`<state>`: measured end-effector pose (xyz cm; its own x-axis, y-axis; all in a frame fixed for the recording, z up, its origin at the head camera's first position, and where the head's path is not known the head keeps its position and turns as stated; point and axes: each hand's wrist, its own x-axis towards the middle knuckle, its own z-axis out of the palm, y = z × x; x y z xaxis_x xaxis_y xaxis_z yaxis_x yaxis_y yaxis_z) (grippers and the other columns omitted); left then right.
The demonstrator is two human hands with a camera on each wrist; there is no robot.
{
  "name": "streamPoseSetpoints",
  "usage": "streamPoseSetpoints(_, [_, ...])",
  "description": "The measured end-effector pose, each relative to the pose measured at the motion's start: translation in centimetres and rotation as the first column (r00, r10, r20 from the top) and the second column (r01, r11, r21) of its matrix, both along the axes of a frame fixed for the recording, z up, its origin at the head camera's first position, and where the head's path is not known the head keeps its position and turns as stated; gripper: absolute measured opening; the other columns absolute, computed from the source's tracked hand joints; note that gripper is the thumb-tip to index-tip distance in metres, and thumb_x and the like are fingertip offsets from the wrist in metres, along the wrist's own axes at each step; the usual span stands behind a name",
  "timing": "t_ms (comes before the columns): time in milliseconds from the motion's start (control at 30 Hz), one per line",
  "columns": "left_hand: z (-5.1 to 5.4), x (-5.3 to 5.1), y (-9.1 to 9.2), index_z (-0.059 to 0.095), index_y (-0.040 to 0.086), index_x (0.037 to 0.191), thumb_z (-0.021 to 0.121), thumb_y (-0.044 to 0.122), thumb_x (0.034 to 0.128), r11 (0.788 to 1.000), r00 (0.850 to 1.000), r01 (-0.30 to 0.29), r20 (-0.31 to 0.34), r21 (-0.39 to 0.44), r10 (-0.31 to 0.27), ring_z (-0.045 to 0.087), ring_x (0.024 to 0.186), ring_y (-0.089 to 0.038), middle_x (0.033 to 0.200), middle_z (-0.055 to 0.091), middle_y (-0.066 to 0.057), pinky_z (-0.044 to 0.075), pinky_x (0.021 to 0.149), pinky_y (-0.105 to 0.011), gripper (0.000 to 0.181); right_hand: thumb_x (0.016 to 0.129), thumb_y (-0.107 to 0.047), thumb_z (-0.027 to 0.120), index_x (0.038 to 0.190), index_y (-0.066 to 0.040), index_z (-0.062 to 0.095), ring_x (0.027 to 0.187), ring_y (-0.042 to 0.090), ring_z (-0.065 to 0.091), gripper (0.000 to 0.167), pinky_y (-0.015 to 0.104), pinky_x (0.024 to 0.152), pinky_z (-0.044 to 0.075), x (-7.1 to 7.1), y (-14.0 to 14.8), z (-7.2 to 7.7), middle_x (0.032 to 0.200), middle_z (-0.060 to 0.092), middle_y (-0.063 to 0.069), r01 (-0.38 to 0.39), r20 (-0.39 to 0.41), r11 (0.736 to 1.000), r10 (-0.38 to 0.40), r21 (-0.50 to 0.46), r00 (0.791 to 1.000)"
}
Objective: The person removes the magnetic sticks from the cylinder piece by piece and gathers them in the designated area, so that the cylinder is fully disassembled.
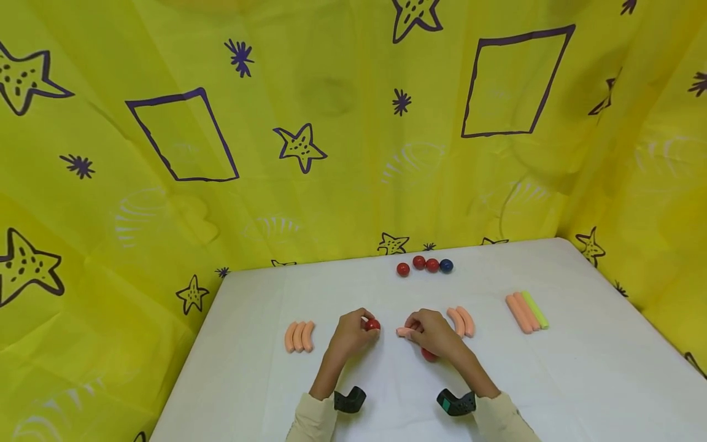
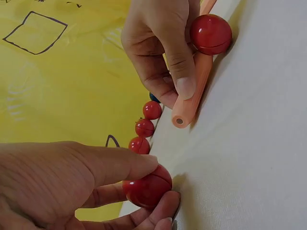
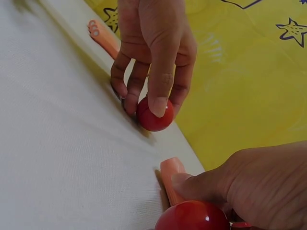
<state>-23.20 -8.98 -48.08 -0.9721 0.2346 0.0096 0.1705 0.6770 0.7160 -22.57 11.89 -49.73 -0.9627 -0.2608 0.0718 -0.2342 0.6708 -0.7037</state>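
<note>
My left hand (image 1: 351, 334) pinches a glossy red ball (image 2: 149, 190) between thumb and fingers, close to the white tabletop. To its right, my right hand (image 1: 433, 331) grips a peach-coloured stick (image 2: 195, 93) with a small hole in its end; that end points toward the left hand. A second red ball (image 1: 429, 355) sits beside the stick, just under the right wrist, and shows large in the right wrist view. Between the two hands there is a gap. Part of the stick is hidden by the right fingers.
Three curved peach sticks (image 1: 299, 337) lie left of the hands, and two more curved sticks (image 1: 461, 322) just right. Farther right are two straight peach sticks (image 1: 521, 312) beside a green stick (image 1: 534, 310). Toward the back stand three red balls (image 1: 419, 263) and a blue ball (image 1: 446, 266).
</note>
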Motion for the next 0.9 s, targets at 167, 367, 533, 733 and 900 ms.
streamPoseSetpoints(167, [0.2, -0.1, -0.2, 0.065, 0.002, 0.102, 0.075, 0.012, 0.0818, 1.000, 0.998, -0.013, 0.058, 0.009, 0.013, 0.051, 0.069, -0.015, 0.080, 0.062, -0.007, 0.042, 0.059, -0.026, 0.025, 0.087, -0.014, 0.073, 0.086, -0.008, 0.069, 0.070, 0.009, 0.051, 0.008, 0.020, 0.062, 0.044, 0.1, 0.2, -0.1, 0.077, 0.059, -0.002, -0.020, -0.007, 1.000, 0.020, -0.001, 1.000])
streamPoseSetpoints(367, [0.1, -0.4, 0.0, 0.064, 0.002, 0.104, 0.075, 0.013, 0.0825, 1.000, 0.998, -0.017, 0.056, -0.002, 0.018, 0.052, 0.070, -0.015, 0.081, 0.062, -0.007, 0.043, 0.060, -0.026, 0.027, 0.087, -0.018, 0.073, 0.087, -0.009, 0.070, 0.071, 0.009, 0.053, 0.010, 0.021, 0.064, 0.046, -0.1, 0.2, -0.1, 0.078, 0.061, -0.002, -0.015, 0.004, 1.000, 0.015, 0.002, 1.000])
streamPoseSetpoints(533, [0.0, -0.9, 0.3, 0.065, 0.001, 0.103, 0.075, 0.015, 0.0832, 0.998, 0.999, -0.019, 0.042, 0.060, 0.016, 0.055, 0.070, -0.014, 0.082, 0.065, -0.010, 0.045, 0.060, -0.025, 0.027, 0.087, -0.019, 0.074, 0.086, -0.009, 0.069, 0.071, 0.009, 0.053, 0.011, 0.021, 0.064, 0.046, -0.2, 0.2, 0.1, 0.077, 0.060, -0.001, -0.012, 0.005, 1.000, 0.012, -0.001, 1.000])
streamPoseSetpoints(733, [-0.4, -2.6, 0.5, 0.065, 0.003, 0.105, 0.077, 0.018, 0.0832, 0.989, 0.994, -0.094, 0.062, 0.111, 0.088, 0.058, 0.073, -0.014, 0.085, 0.065, -0.009, 0.048, 0.063, -0.025, 0.028, 0.088, -0.019, 0.073, 0.087, -0.007, 0.069, 0.071, 0.008, 0.053, 0.013, 0.020, 0.064, 0.046, -0.3, 0.2, 0.0, 0.078, 0.062, -0.001, -0.049, -0.017, 0.999, 0.049, -0.004, 0.999])
streamPoseSetpoints(900, [-0.8, -5.1, 1.5, 0.066, 0.004, 0.105, 0.079, 0.016, 0.0810, 0.976, 0.986, -0.157, 0.074, 0.151, 0.147, 0.060, 0.078, -0.016, 0.089, 0.066, -0.010, 0.051, 0.067, -0.027, 0.029, 0.087, -0.018, 0.073, 0.087, -0.007, 0.068, 0.072, 0.009, 0.053, 0.012, 0.021, 0.064, 0.046, -0.2, 0.3, -0.2, 0.078, 0.061, 0.000, -0.051, -0.022, 0.999, 0.050, -0.020, 0.998])
